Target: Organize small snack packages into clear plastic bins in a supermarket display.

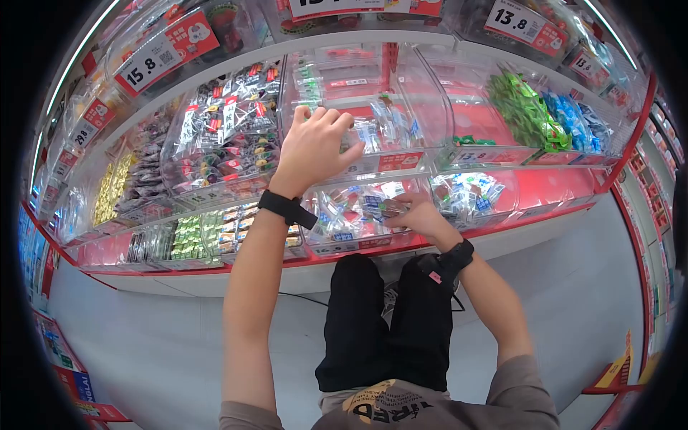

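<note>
My left hand (320, 143) is over the front of a clear bin in the middle row, its fingers bent and apart, with nothing seen in it. Just behind it, that bin holds a few clear-wrapped snack packets (390, 122). Lower and to the right, my right hand (419, 216) reaches into a lower bin of small clear and blue packets (347, 211). Its fingers are curled at a brownish packet (390, 208), pinching it. Both wrists wear black bands.
Dark-wrapped snacks (229, 107) fill a bin at the left. Green bags (527, 111) and blue bags (570, 122) stand at the right. Price signs (166, 57) line the upper shelf. The shelf's red-edged front (215, 272) runs above my knees.
</note>
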A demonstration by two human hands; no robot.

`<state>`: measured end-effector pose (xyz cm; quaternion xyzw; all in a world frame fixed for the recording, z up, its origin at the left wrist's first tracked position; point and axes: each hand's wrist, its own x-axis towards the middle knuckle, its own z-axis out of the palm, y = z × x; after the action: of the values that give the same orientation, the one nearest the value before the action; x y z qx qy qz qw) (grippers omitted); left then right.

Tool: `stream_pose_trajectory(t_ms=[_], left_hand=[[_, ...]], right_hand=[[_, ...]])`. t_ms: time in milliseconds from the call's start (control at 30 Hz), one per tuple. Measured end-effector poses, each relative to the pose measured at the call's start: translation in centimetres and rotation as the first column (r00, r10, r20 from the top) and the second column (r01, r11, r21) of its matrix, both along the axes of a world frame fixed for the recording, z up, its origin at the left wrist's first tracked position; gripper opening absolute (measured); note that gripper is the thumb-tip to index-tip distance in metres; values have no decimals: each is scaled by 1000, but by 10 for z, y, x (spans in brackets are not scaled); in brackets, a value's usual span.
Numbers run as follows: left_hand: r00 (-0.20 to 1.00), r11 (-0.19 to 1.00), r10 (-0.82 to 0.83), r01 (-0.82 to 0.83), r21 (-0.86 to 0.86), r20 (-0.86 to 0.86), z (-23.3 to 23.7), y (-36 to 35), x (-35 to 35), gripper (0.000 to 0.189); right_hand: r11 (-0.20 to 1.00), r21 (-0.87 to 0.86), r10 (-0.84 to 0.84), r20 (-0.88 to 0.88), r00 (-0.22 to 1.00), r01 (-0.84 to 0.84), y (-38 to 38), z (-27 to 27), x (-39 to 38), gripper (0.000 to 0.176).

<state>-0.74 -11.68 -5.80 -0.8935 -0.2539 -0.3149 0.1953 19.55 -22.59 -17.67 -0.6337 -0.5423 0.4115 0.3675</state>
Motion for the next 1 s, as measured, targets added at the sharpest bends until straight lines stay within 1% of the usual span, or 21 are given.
stream_pose_trajectory(t_ms=[100,200,267,300,400,500,567,600,633,667,700,733,767,800,900,933,1000], left_hand=[[1000,1000,-15,14,18,12,-1,2,1,36],[1000,1000,-7,7,16,8,-2,3,0,37],[1000,1000,-5,5,11,15,-2,3,1,37],[1000,1000,-19,19,11,19,-3,3,1,37],[999,999,-42,42,8,31,-4,4,-1,36],[999,999,-34,34,7,24,-3,4,-1,36],[999,999,-30,30,35,16,-3,4,-1,37],[1000,1000,-18,18,17,2,-1,3,0,37],[1000,1000,-5,5,-1,-12,0,2,0,38],[1000,1000,8,-9,-20,-27,1,0,0,38],[1000,1000,8,-9,-20,-29,2,-1,-1,38],[999,1000,8,-8,-20,-31,2,-1,-1,39],[999,1000,8,-9,-21,-31,1,0,0,39],[999,999,16,-16,29,-28,-2,3,0,39],[1000,1000,-10,10,-12,-16,2,-1,-1,39],[999,999,5,-7,-41,-34,4,-2,-1,38],[1000,1000,1,-1,-13,-16,2,0,0,38]], right_hand=[[999,-22,25,-242,970,-32,-34,20,0,53],[979,-93,134,-371,919,-180,-58,32,7,54],[986,-34,148,-293,945,-165,-71,46,10,52],[987,-3,153,-253,955,-159,-77,56,11,51],[978,126,200,-313,928,-168,-93,102,8,46],[942,336,132,-405,905,13,-92,138,1,44],[875,474,87,-360,929,102,-70,150,-1,47],[829,541,64,-339,938,139,-57,159,-3,48],[772,618,-39,-185,982,147,-40,161,-4,48],[711,689,-158,-36,987,139,-19,156,-3,48],[646,754,-288,100,952,116,0,149,-3,48],[623,779,-378,221,899,71,16,140,-2,43],[605,796,-465,332,821,21,32,128,0,39],[594,804,-544,430,721,-31,42,120,0,36],[751,657,-537,666,518,-65,44,108,-9,22],[707,691,-572,684,453,-150,47,104,-8,18],[812,569,-412,715,565,-129,51,106,-4,18]])
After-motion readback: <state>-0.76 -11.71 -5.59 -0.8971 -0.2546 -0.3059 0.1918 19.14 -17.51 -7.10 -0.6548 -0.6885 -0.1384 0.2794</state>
